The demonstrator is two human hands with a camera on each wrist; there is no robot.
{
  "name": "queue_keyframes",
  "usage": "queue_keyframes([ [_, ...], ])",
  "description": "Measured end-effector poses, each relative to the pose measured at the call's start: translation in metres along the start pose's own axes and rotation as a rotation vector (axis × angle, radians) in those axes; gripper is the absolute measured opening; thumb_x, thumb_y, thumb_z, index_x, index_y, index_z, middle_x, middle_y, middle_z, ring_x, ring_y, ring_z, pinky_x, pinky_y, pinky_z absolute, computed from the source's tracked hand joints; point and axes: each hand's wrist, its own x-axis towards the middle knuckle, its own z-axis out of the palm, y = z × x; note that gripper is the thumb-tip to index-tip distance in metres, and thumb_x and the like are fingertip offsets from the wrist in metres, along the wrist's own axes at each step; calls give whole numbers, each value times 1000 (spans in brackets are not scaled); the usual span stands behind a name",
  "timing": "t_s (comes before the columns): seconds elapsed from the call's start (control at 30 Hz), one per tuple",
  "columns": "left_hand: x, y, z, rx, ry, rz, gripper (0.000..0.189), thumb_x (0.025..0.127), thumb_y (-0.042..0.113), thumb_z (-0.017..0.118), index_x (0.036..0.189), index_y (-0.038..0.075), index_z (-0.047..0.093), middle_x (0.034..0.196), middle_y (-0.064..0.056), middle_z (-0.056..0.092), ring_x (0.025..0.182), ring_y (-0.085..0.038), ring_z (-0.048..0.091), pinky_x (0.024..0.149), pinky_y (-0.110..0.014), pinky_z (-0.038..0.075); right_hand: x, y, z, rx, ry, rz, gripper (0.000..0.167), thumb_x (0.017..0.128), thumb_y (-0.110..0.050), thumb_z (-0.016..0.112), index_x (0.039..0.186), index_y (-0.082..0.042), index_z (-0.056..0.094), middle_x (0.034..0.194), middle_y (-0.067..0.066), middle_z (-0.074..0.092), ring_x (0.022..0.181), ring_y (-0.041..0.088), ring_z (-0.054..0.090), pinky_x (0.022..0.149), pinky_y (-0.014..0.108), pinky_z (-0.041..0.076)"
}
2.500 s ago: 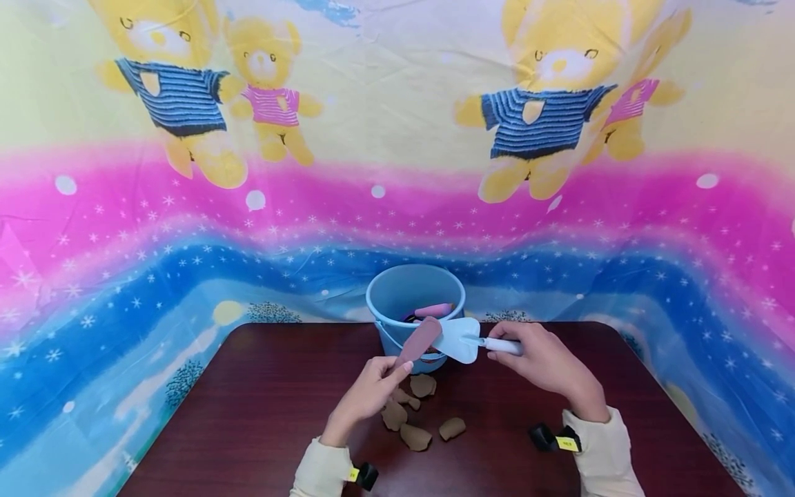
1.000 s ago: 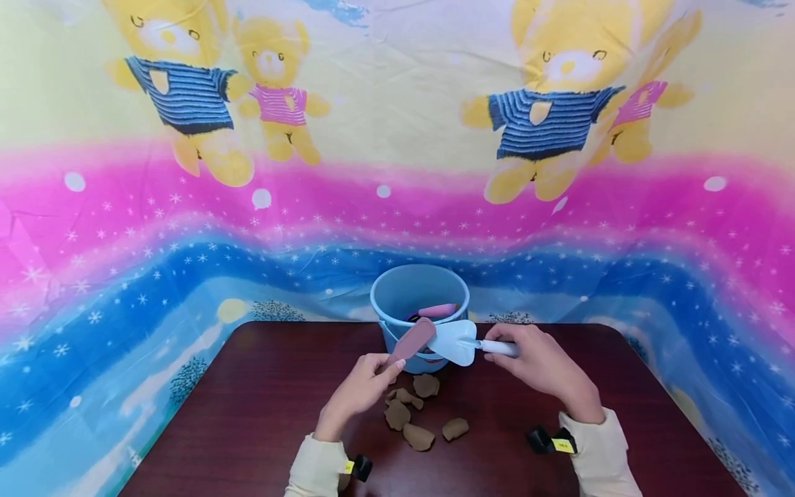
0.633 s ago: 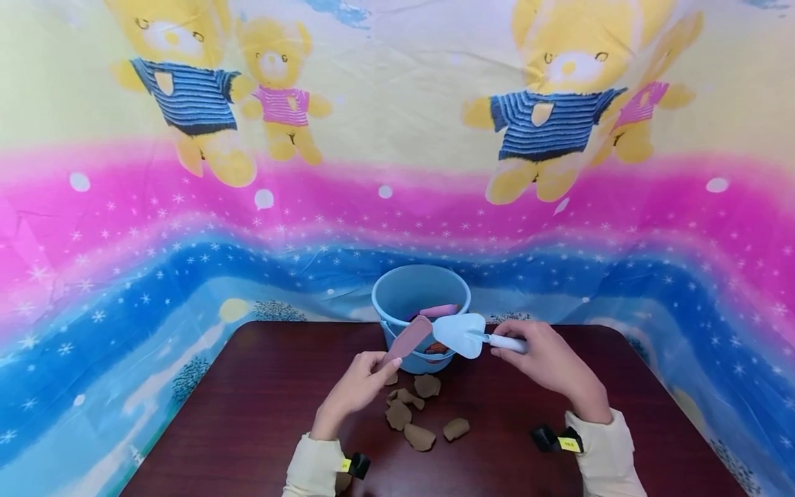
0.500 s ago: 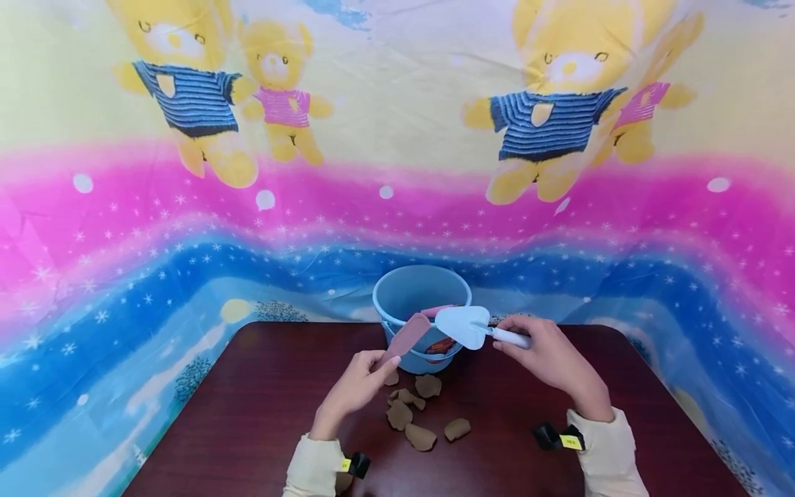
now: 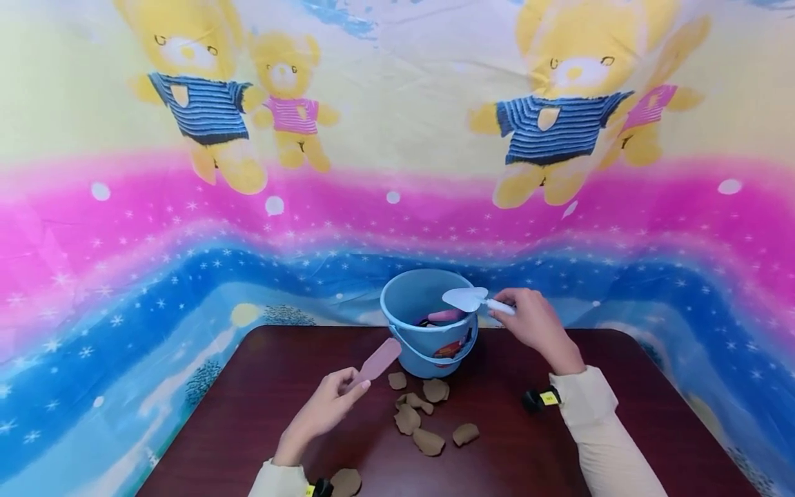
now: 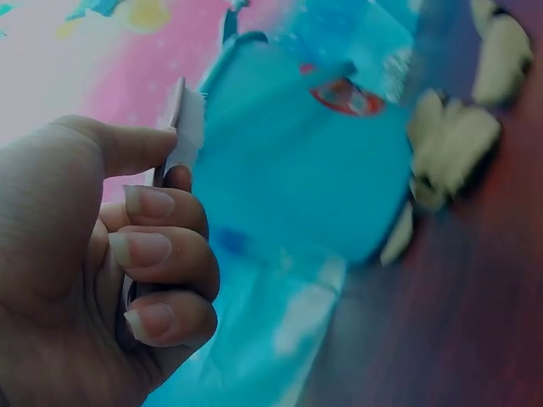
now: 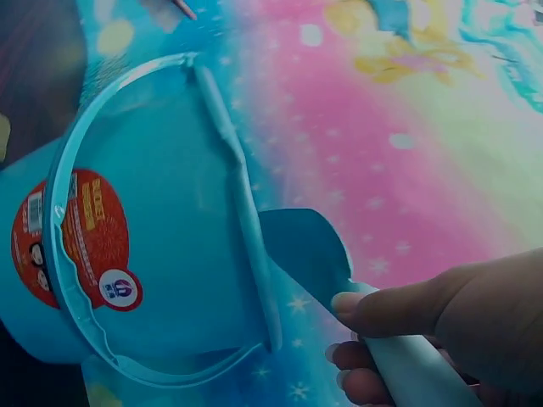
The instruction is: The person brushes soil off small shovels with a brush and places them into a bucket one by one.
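Note:
My left hand (image 5: 326,406) grips a mauve brush (image 5: 381,360) in front of the bucket; white bristles (image 6: 192,131) show on its far side in the left wrist view. A pale blue trowel (image 5: 466,299) is pinched by its white handle between the thumb and fingers of my right hand (image 5: 539,323). Its blade hangs over the right part of the rim of the light blue bucket (image 5: 417,348). In the right wrist view the blade (image 7: 304,246) partly passes behind the rim. Inside the bucket lies a pink-handled thing (image 5: 444,316) among dark items that are hard to make out.
Several brown shards (image 5: 428,442) lie on the dark wooden table (image 5: 279,359) before the bucket. Another shard (image 5: 346,482) is beside my left wrist. The bucket's handle hangs down its front. A printed cloth (image 5: 397,228) with bears stands behind the table.
Brush and trowel were close together in front of the bucket; now they are apart. My right hand has raised the trowel over the rim. My left hand has drawn the brush down and left.

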Motion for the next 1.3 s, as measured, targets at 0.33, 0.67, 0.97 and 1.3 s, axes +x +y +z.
queue_keyframes([
  [0.33,-13,-35,-9,174,-18,35,29,103,29,62,101,1,67,70,5,52,57,-1,42,55,-22,38,61,-7,17,-12,-160,-38,20,95,-18,74,107,-3,76,99,10,75,83,20,69,77,43,57],
  [0.67,-11,-45,-1,366,-71,39,25,102,30,63,88,10,68,62,11,44,52,-2,35,52,-24,34,110,-25,50,-93,-367,-97,28,94,-10,73,68,-5,67,52,-3,39,47,11,35,53,28,38],
  [0.97,-11,-53,5,436,-47,23,26,102,28,62,78,18,63,63,13,50,53,-2,38,55,-24,37,121,-28,72,-176,-495,-134,45,95,0,64,61,-15,39,56,-4,21,51,12,16,52,28,24],
  [1.3,-15,-63,-1,470,42,7,28,102,26,62,76,19,63,60,14,47,50,-1,37,51,-24,34,129,-33,83,-302,-587,-98,35,99,-9,64,69,-11,47,57,-2,31,51,13,31,56,29,32],
])
